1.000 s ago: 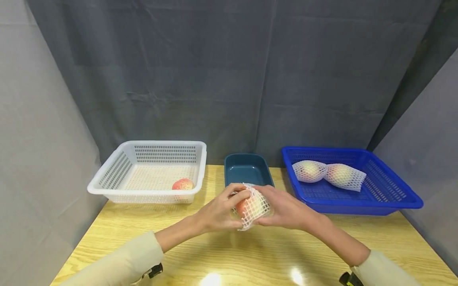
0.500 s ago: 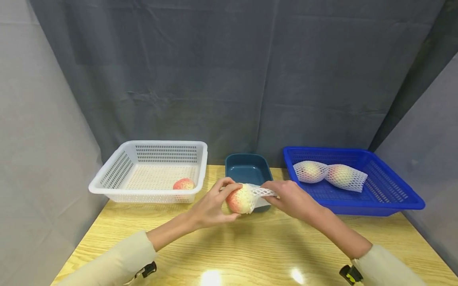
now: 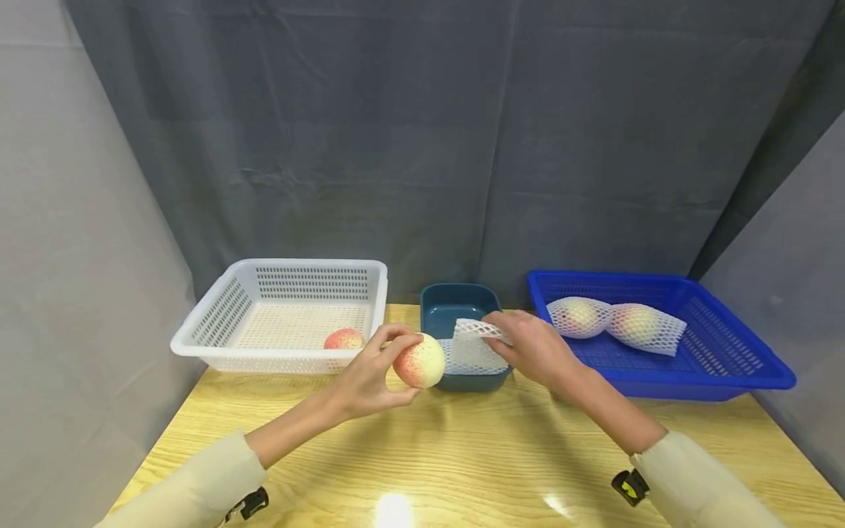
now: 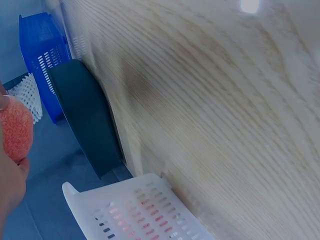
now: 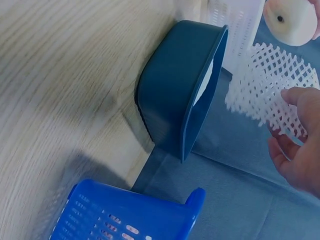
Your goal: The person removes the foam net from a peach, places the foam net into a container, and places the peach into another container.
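My left hand point(image 3: 370, 378) holds a bare peach point(image 3: 420, 361), yellow with a red blush, between thumb and fingers above the table. The left wrist view catches the red side of that peach point(image 4: 16, 129) at its left edge. In my right hand point(image 3: 531, 348) is one end of a white foam net sleeve point(image 3: 474, 345), pinched and hanging over a small teal box point(image 3: 455, 295). The right wrist view shows the sleeve point(image 5: 267, 82) spread out from my fingertips, apart from the peach. Something white also shows inside the teal box point(image 5: 167, 85) there.
A white basket point(image 3: 198, 343) with one bare peach point(image 3: 345, 339) stands at the left. At the right, a blue basket point(image 3: 667, 385) holds two net-covered peaches point(image 3: 637, 325). All stand on a wooden table point(image 3: 462, 462) before a grey curtain point(image 3: 330, 147).
The foam net sleeve has come off the peach. My left hand has moved left with the bare peach, while my right hand has drawn the sleeve away, over the teal box.
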Tool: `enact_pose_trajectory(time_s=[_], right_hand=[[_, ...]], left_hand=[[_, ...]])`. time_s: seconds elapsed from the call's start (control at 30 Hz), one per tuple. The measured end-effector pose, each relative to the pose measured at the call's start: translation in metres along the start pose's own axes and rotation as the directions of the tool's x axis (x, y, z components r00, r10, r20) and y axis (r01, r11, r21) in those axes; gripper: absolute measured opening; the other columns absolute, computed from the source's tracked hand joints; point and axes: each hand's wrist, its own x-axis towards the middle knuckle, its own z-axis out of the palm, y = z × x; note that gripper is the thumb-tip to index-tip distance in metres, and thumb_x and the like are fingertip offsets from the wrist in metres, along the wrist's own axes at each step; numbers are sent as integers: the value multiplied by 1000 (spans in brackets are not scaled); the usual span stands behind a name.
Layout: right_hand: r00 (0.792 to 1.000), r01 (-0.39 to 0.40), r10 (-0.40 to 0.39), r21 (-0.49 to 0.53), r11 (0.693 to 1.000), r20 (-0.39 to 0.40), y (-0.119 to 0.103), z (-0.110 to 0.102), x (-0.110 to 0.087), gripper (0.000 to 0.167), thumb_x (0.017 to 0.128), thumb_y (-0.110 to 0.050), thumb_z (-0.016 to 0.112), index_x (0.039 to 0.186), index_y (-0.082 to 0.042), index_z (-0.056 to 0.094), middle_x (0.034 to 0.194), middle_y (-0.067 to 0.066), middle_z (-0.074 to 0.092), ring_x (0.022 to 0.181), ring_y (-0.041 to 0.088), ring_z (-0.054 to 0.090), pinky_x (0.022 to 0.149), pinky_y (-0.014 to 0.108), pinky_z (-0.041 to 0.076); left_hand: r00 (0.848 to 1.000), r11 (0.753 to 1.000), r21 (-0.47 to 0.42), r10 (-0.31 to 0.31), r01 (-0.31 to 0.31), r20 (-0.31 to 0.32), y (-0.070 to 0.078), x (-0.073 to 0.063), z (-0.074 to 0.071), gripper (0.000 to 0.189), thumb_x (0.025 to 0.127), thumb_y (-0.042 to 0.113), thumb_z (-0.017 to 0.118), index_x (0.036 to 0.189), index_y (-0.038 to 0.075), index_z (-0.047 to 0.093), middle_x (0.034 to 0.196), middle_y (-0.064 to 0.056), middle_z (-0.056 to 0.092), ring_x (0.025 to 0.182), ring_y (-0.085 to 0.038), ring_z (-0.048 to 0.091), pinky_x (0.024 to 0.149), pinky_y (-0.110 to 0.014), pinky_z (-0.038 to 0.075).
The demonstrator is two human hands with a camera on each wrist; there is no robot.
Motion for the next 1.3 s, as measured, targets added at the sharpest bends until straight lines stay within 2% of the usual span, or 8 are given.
enact_pose_trajectory(time_s=[0.17,0.33,0.53,0.8,1.1,1.3], right_hand=[[999,-34,34,9,999,-11,6,5,7,22,87,-12,78,107,-8,69,95,6,72,82,24,61,63,39,52],[998,-59,59,11,998,3,13,13,16,22,85,-7,79,104,-8,68,100,7,70,92,28,59,74,42,51],[999,-37,37,8,999,-5,21,27,24,22,84,-3,77,103,-5,65,101,9,62,91,28,55,79,42,49],[999,1,-4,-56,998,-54,26,44,35,22,82,-4,78,98,-6,64,92,7,63,83,27,53,74,42,45],[998,-43,39,-95,994,-48,41,71,36,26,82,-6,81,98,-7,61,93,9,62,79,28,50,67,39,44],[997,-65,63,-87,994,-33,52,85,33,25,82,-6,81,96,-5,61,90,10,61,75,28,50,63,39,45]], left_hand=[[1000,1000,18,-3,3,-17,-3,-2,-5,77,66,15,90,132,10,54,129,-13,49,114,-27,55,87,-34,55],[999,1000,13,-9,10,-40,-5,-2,-10,77,65,14,91,132,10,54,128,-11,48,114,-25,55,86,-34,55],[999,999,25,-23,24,-44,-8,-4,-15,75,65,15,91,131,11,54,129,-12,48,115,-25,54,87,-37,55],[997,998,37,-54,56,-53,-13,-6,-23,77,66,14,91,133,11,54,129,-12,47,115,-26,54,86,-37,56],[995,996,35,-75,77,-60,-18,-9,-28,77,67,15,91,133,11,53,129,-13,47,115,-25,55,86,-36,56],[995,994,72,-77,82,-67,-23,-12,-30,77,66,18,92,133,12,54,127,-13,49,109,-27,59,84,-40,57]])
